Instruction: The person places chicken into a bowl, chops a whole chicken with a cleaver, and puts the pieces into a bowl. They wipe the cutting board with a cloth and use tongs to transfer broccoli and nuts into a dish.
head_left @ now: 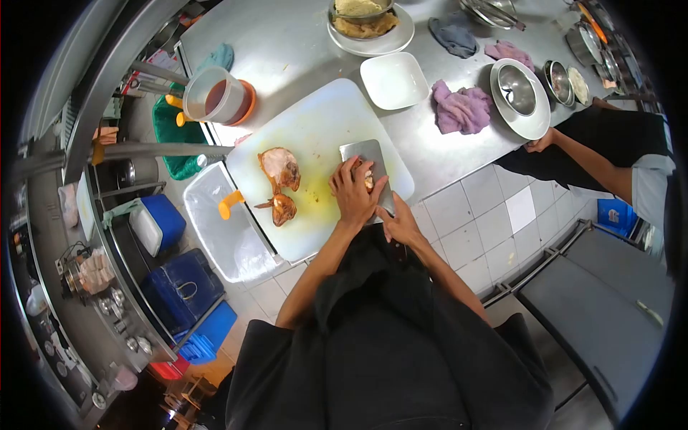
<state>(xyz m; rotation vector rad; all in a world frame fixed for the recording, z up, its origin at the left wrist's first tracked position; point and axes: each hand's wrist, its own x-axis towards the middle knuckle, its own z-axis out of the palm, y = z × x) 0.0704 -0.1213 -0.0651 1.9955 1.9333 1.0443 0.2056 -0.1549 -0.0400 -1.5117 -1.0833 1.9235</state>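
Observation:
A wide cleaver (367, 150) lies flat over the right part of the white cutting board (337, 107). My right hand (401, 226) is closed at its handle end, near the board's front edge. My left hand (354, 192) rests over the blade, fingers curled round small pieces of chopped roast meat (369, 180), mostly hidden under them. To the left on the board lie a browned piece of roast poultry (279, 168) with its pale cut side up and a smaller browned piece (284, 210).
A square white dish (394, 80) and purple cloth (461, 109) lie behind the board. A tub of reddish liquid (215, 97) stands at left, above a lined bin (215, 215). At right, a co-worker's hand (542, 140) is near a plate with a metal bowl (517, 89).

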